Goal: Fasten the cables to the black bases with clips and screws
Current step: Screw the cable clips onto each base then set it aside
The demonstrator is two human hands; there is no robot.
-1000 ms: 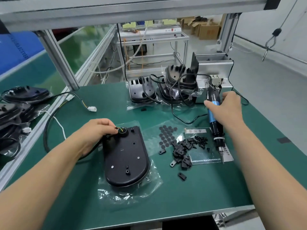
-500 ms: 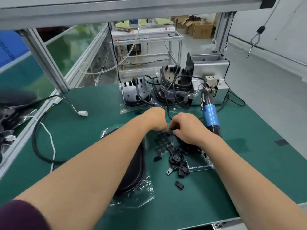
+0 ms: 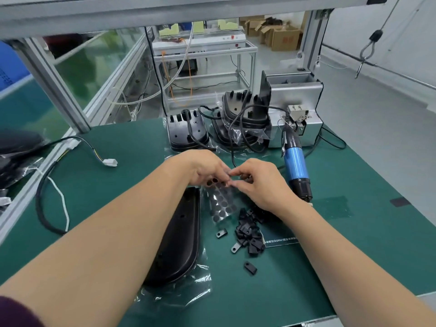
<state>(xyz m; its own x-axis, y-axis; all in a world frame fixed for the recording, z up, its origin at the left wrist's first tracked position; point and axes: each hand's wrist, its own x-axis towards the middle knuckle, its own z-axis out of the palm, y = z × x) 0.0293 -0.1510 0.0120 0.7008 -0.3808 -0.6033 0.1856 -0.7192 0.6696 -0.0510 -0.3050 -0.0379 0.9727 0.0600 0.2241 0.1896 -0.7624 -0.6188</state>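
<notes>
A black oval base (image 3: 181,239) lies on a clear bag on the green mat, its left part hidden under my left forearm. My left hand (image 3: 203,168) pinches the top edge of a clear sheet of round black pads (image 3: 221,204), just right of the base. My right hand (image 3: 262,182) meets it there, thumb and forefinger pinching at the same edge of the sheet. A pile of small black clips (image 3: 249,234) lies below my right hand. The base's black cable (image 3: 44,208) loops to the left and ends in a white connector (image 3: 109,162).
A blue electric screwdriver (image 3: 296,166) lies right of my right hand. Behind it stands a grey screw feeder (image 3: 297,97). More black bases with cables (image 3: 245,112) stand at the back of the mat. Further bases (image 3: 14,149) lie at the left edge.
My left hand left the base's cable entry and my right hand left the screwdriver. Both came together over the pad sheet and now pinch its top edge, which is slightly raised.
</notes>
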